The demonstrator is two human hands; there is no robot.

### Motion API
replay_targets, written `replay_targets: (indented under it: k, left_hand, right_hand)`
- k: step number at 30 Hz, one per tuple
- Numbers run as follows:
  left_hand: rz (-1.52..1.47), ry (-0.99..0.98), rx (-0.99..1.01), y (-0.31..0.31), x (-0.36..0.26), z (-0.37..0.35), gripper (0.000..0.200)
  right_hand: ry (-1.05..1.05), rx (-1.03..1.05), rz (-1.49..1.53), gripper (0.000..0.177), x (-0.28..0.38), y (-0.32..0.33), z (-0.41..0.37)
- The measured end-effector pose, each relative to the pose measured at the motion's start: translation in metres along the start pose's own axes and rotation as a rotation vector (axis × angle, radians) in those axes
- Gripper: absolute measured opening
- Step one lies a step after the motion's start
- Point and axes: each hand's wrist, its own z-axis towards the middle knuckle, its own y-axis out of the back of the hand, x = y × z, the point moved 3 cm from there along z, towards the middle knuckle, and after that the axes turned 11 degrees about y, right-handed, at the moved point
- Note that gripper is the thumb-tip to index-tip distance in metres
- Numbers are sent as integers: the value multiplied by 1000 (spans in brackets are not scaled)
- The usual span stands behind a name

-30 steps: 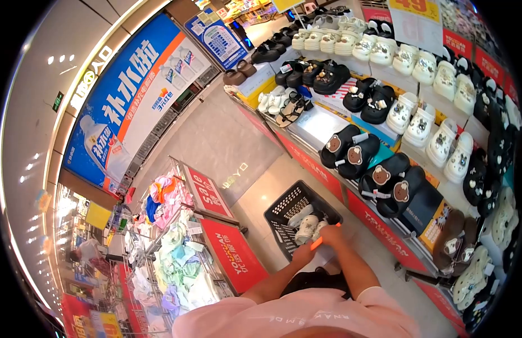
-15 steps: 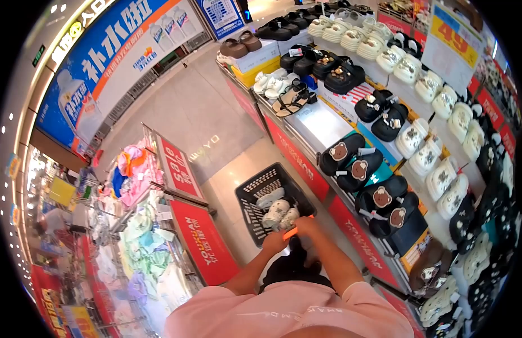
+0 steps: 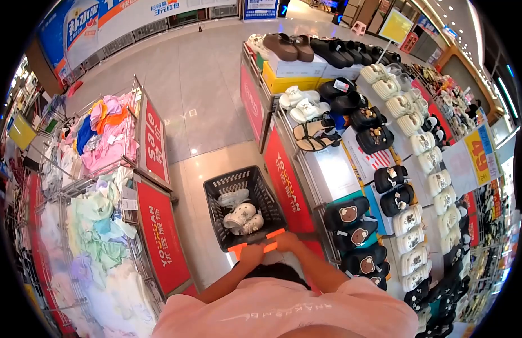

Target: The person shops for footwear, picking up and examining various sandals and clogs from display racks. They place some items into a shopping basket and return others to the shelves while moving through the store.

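Both my hands are closed round the orange handle of a black shopping basket. My left hand grips its left part, and my right hand grips the right part, a little farther forward. The basket stands out in front of me over the aisle floor. Inside it lies a pair of cream clogs with decorations on top. Beyond them, against the far side, is a paler greyish-white pair of shoes. My palms hide some of the handle.
To the right, a display rack holds rows of black bear clogs, white clogs and black sandals. Bins of folded and heaped clothes with red sale panels line the left. Tiled floor stretches ahead between them.
My view has swung to the right and shows more of the store beyond the shoe rack. The basket and my hands now appear farther left, and both hands still hold the handle.
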Motion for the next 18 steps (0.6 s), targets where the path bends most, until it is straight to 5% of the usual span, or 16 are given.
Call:
replay_targets:
  k: [1, 15, 18]
  left_hand:
    - [-40, -8, -35, -1, 5, 11, 20]
    - [-73, -3, 180, 89, 49, 132, 35]
    - [-25, 15, 99, 95, 61, 153, 30]
  right_hand:
    - [35, -42, 26, 30, 3, 17, 2]
    - [38, 41, -21, 30, -18, 108, 128]
    - [220, 307, -41, 33, -29, 112, 174]
